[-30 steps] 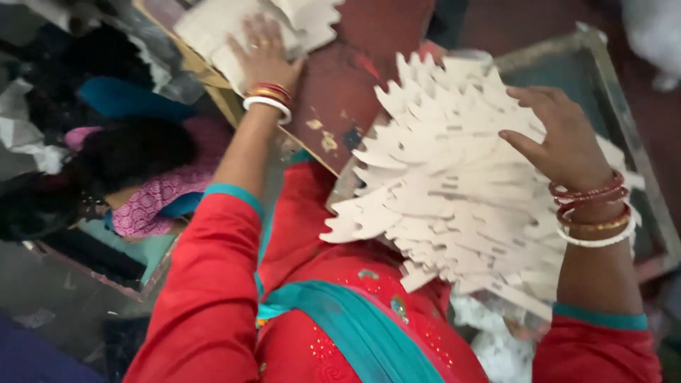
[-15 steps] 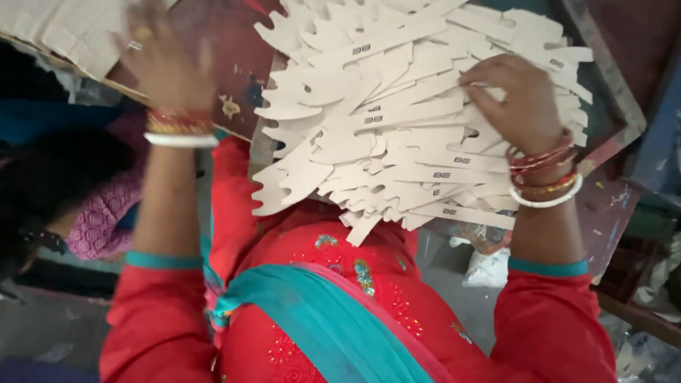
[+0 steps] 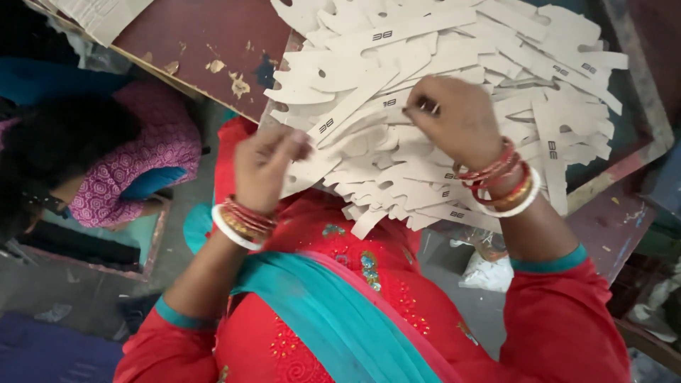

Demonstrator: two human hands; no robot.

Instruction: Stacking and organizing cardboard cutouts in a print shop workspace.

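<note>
A big fanned pile of cream card cut-outs [image 3: 454,92] lies on a dark green tray [image 3: 638,152] in front of me. My right hand [image 3: 454,117] rests on top of the pile, its fingers pinched on one long cut-out strip [image 3: 355,106]. My left hand [image 3: 266,167] is at the near left edge of the pile, fingers curled around the lower end of a cut-out there. Both wrists wear red and white bangles, and my sleeves are red with teal cuffs.
A worn maroon board [image 3: 206,42] lies at the upper left with more card sheets [image 3: 99,14] on its far end. A seated person in a pink patterned garment [image 3: 135,170] is at the left. A white bag [image 3: 489,269] lies below the tray.
My left hand came back from the card sheets at the far left to the near edge of the pile. My right hand slid from the pile's right side to its middle and pinched a strip.
</note>
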